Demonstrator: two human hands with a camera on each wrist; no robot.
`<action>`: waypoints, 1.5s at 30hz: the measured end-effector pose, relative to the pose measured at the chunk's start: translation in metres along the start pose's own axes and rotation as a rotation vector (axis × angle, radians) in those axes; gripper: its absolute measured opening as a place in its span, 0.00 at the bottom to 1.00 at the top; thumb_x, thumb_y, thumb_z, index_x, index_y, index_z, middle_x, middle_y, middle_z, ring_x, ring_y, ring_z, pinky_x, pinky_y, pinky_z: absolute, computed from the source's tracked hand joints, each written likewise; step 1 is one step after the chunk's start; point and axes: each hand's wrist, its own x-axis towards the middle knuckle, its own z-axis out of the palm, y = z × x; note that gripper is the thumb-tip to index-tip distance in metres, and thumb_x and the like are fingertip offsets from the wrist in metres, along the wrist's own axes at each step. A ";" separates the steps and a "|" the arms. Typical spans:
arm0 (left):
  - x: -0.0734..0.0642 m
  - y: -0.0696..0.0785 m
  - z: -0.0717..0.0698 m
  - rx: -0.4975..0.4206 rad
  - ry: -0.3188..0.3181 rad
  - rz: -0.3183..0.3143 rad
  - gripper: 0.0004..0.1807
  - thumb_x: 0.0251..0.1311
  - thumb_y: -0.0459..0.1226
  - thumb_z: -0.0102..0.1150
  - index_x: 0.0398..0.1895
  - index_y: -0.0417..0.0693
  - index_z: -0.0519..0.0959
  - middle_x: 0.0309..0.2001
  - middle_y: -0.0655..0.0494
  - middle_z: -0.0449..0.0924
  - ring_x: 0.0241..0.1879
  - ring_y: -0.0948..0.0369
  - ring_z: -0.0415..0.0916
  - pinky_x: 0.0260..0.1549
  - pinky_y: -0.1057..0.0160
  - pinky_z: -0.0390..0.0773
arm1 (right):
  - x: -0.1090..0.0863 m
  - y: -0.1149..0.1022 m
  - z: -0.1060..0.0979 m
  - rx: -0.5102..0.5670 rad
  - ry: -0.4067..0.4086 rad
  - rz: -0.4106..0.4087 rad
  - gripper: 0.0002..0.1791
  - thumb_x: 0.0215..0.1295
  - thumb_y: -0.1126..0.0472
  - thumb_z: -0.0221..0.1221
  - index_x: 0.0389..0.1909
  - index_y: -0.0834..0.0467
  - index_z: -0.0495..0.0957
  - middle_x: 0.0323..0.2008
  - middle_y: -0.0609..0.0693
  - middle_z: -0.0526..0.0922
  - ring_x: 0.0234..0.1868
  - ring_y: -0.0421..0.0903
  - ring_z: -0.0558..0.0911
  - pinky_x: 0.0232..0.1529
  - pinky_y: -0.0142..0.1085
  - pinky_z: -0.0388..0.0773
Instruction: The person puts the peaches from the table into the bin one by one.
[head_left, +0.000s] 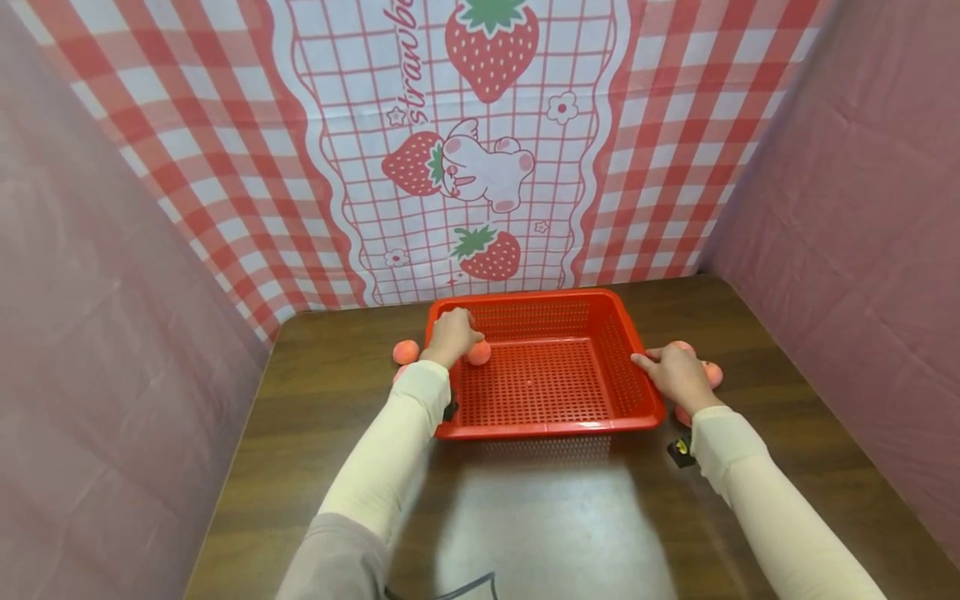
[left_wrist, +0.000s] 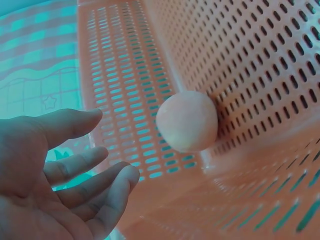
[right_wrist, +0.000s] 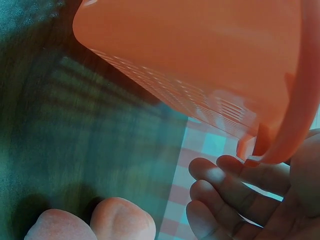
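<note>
A red perforated plastic basket stands on the wooden table. Inside it, by the left wall, lies one orange-pink peach, seen whole in the left wrist view. My left hand hovers over the basket's left side. Its fingers are loosely spread, apart from the peach, and hold nothing. On the right side, my right hand holds the basket's rim, with the thumb over the edge and the fingers outside it. The right thumb is mostly hidden in the right wrist view.
Left of the basket are a peach and another partly behind the left forearm. Several peaches lie close by my right hand, one of them a peach at its far side. A strawberry-patterned cloth hangs behind; pink cloths flank the table.
</note>
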 end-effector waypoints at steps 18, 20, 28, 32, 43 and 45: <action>-0.008 -0.005 -0.031 -0.016 0.102 0.012 0.22 0.62 0.43 0.63 0.57 0.42 0.78 0.56 0.45 0.81 0.54 0.44 0.79 0.53 0.51 0.78 | 0.000 0.001 0.001 -0.021 0.030 -0.019 0.31 0.72 0.50 0.53 0.58 0.75 0.72 0.23 0.53 0.85 0.21 0.40 0.79 0.30 0.35 0.75; -0.008 -0.006 -0.033 -0.010 0.111 0.008 0.22 0.62 0.44 0.63 0.57 0.43 0.78 0.56 0.46 0.81 0.53 0.44 0.79 0.53 0.51 0.78 | 0.000 0.001 0.001 -0.009 0.027 -0.017 0.31 0.72 0.50 0.53 0.59 0.75 0.72 0.23 0.53 0.85 0.21 0.40 0.80 0.29 0.34 0.75; -0.010 -0.013 -0.042 0.003 0.146 0.005 0.22 0.63 0.45 0.61 0.58 0.46 0.78 0.54 0.46 0.83 0.50 0.46 0.80 0.51 0.50 0.78 | 0.000 0.002 0.002 -0.023 0.041 -0.025 0.32 0.72 0.49 0.53 0.60 0.75 0.71 0.24 0.55 0.85 0.22 0.42 0.79 0.33 0.37 0.75; -0.010 -0.018 -0.045 -0.007 0.187 0.009 0.21 0.63 0.44 0.61 0.57 0.46 0.78 0.53 0.46 0.83 0.51 0.46 0.80 0.53 0.50 0.77 | -0.001 0.002 0.003 -0.031 0.076 -0.031 0.31 0.71 0.50 0.54 0.59 0.75 0.71 0.25 0.57 0.86 0.22 0.43 0.78 0.33 0.37 0.74; -0.011 -0.036 -0.050 -0.045 0.216 -0.046 0.19 0.64 0.44 0.60 0.55 0.46 0.79 0.52 0.47 0.83 0.50 0.45 0.80 0.51 0.49 0.77 | -0.005 0.005 0.009 -0.012 0.166 -0.018 0.30 0.70 0.48 0.55 0.58 0.71 0.74 0.28 0.58 0.86 0.23 0.45 0.77 0.33 0.38 0.71; -0.010 -0.040 -0.050 -0.052 0.230 -0.050 0.18 0.63 0.44 0.60 0.53 0.46 0.79 0.52 0.47 0.83 0.51 0.45 0.79 0.51 0.49 0.77 | -0.005 0.006 0.009 0.003 0.162 -0.007 0.31 0.70 0.47 0.55 0.59 0.70 0.74 0.25 0.56 0.86 0.21 0.44 0.76 0.34 0.39 0.70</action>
